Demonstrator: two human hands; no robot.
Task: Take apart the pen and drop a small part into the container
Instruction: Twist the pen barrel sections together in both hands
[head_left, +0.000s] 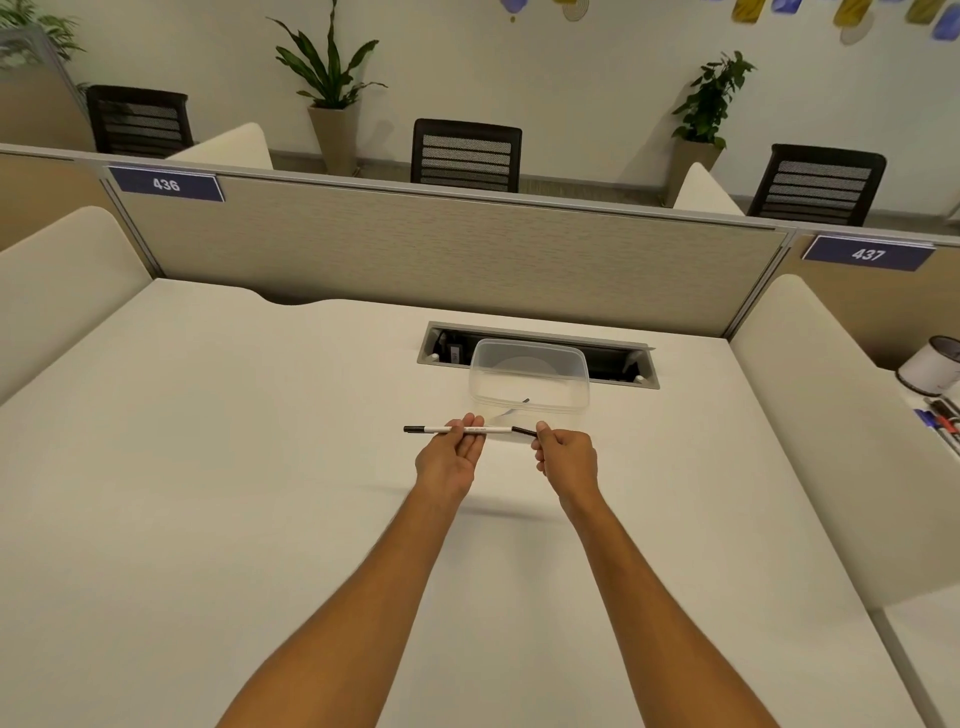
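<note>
Head view: white desk (260, 493), tub (530, 382) just past the pen (467, 429); left hand (452, 457) pinches its barrel, right hand (566, 460) its dark end, partition (415, 249) beyond.

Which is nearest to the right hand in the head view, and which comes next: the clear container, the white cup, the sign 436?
From the right hand:
1. Clear container, just beyond the hand.
2. White cup, far right, on the neighbouring desk.
3. Sign 436, far left, on the partition.
</note>
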